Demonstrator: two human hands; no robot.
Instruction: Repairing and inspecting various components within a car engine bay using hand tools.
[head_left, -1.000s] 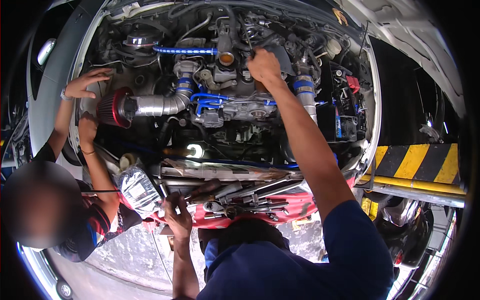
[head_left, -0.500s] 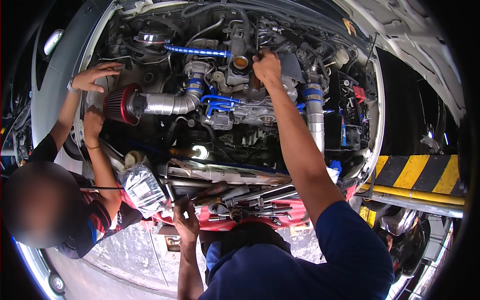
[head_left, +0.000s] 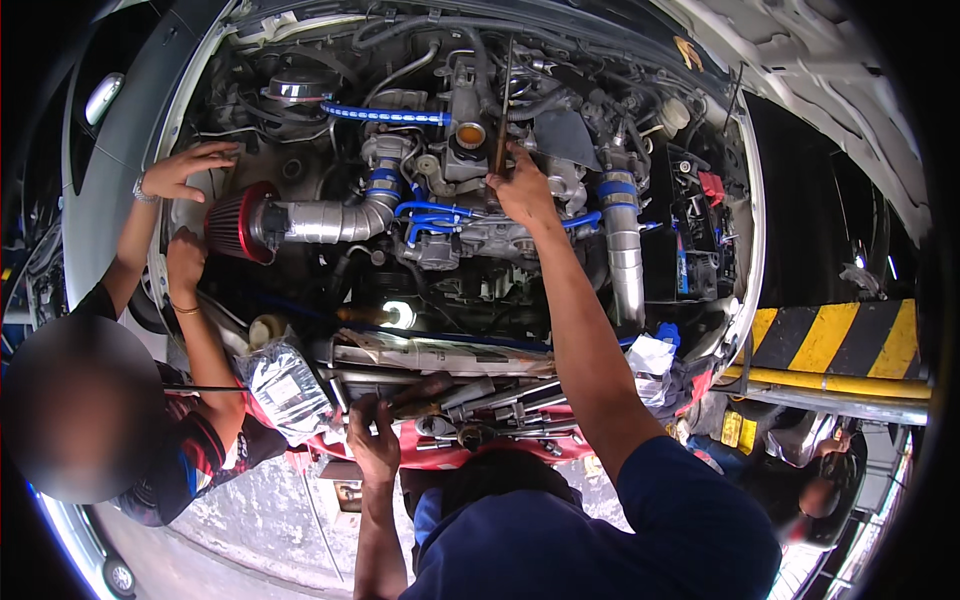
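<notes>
My right hand (head_left: 522, 187) reaches over the car engine (head_left: 470, 205), its fingers closed on a long screwdriver (head_left: 502, 135) with a brown handle. The thin shaft points away from me, past the round filler opening (head_left: 469, 136) with its amber inside; its far tip is lost among dark hoses. At the front edge of the engine bay, my left hand (head_left: 373, 437) has its fingers curled beside a row of hand tools (head_left: 505, 402). Whatever lies between those fingers is hidden. A ratchet (head_left: 437, 424) rests to the right of this hand.
At the left, a co-worker's hand (head_left: 190, 172) spreads near the red cone air filter (head_left: 240, 222); their other hand (head_left: 185, 262) is closed. A silvery plastic package (head_left: 287, 385) lies by the front edge. The battery (head_left: 700, 235) sits right, and a lit lamp (head_left: 398, 314) glows below the engine.
My right hand has drawn back toward me and slightly left with the screwdriver, baring more of its length. My left hand stays almost where it was.
</notes>
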